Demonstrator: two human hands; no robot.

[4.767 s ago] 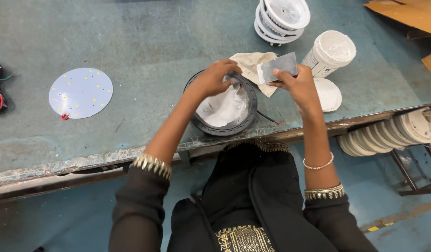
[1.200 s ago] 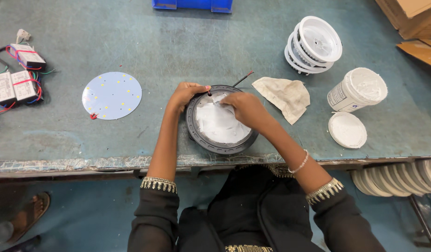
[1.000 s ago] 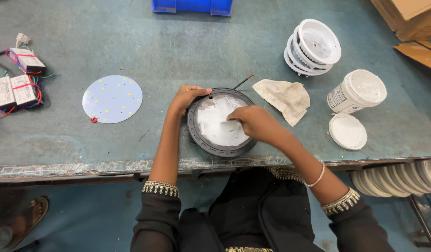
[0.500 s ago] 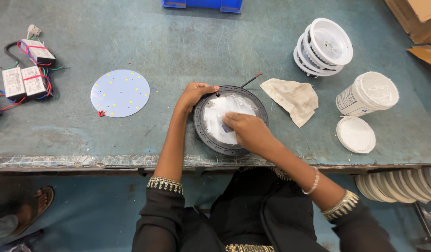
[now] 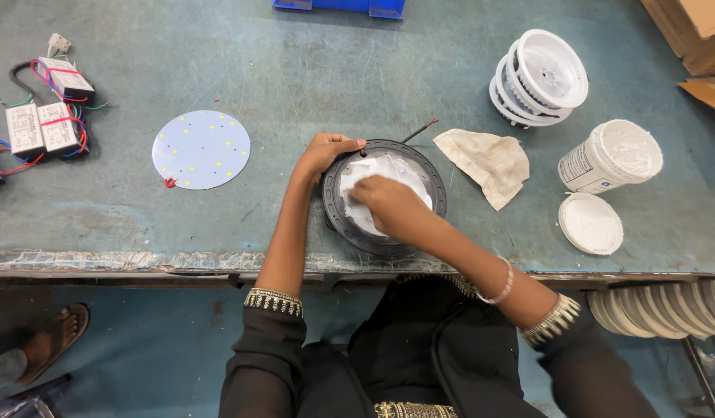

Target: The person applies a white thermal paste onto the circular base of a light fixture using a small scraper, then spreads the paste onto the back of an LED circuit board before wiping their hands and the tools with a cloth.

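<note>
You're at the worn teal workbench (image 5: 357, 85), and right at its near edge sits the round dark lamp housing (image 5: 433, 179), its inside smeared with white paste (image 5: 356, 172). Your left hand (image 5: 323, 152) curls over the housing's far-left rim, fingers bent and gripping it. Your right hand (image 5: 390, 207) lies inside the housing on the paste, fingers drawn close together; whether it holds anything you can't tell from here. Far right stands a stack of white housings (image 5: 540, 77), beside it an open tub of white paste (image 5: 610, 157) with its lid (image 5: 590, 224) lying nearer. A stained rag (image 5: 485, 160) lies just right of the housing. Left, a round LED board (image 5: 201, 149), then wired driver boxes (image 5: 42, 116).
</note>
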